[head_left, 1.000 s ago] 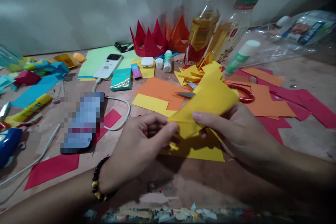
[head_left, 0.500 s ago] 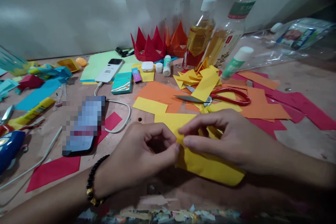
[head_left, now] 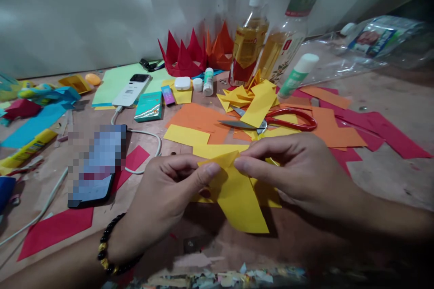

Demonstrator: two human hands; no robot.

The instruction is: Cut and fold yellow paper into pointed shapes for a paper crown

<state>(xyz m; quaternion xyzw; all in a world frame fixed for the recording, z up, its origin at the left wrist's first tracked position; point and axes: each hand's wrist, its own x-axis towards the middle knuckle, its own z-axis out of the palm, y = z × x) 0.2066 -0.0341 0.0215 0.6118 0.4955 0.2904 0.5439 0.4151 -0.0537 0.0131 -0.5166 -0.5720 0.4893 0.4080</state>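
Observation:
Between my two hands is a strip of yellow paper (head_left: pixel 242 201), its top corner folded over at a slant. My left hand (head_left: pixel 176 189) pinches the folded left end, thumb on top. On the other side my right hand (head_left: pixel 288 169) pinches the fold's right end between thumb and fingertips. The strip's free end hangs down toward me, slightly curved. Behind it lies another yellow sheet (head_left: pixel 203 150) on the table, mostly covered. Just beyond my right hand, scissors with red handles (head_left: pixel 294 119) lie among yellow paper pieces (head_left: pixel 259 104).
Red (head_left: pixel 183 61) and orange paper crowns (head_left: pixel 220 49) stand by the wall, beside bottles (head_left: pixel 249 40). A glue stick (head_left: pixel 298 74) stands tilted at right. Left are a phone (head_left: pixel 98 162) on a white cable and a power bank (head_left: pixel 131 91). Orange scraps (head_left: pixel 193 117) and red scraps (head_left: pixel 400 133) lie about.
The yellow strip has turned, so its free end now hangs down between my hands, and a slanted fold shows at its top. My hands have moved slightly apart. The view has shifted a little right.

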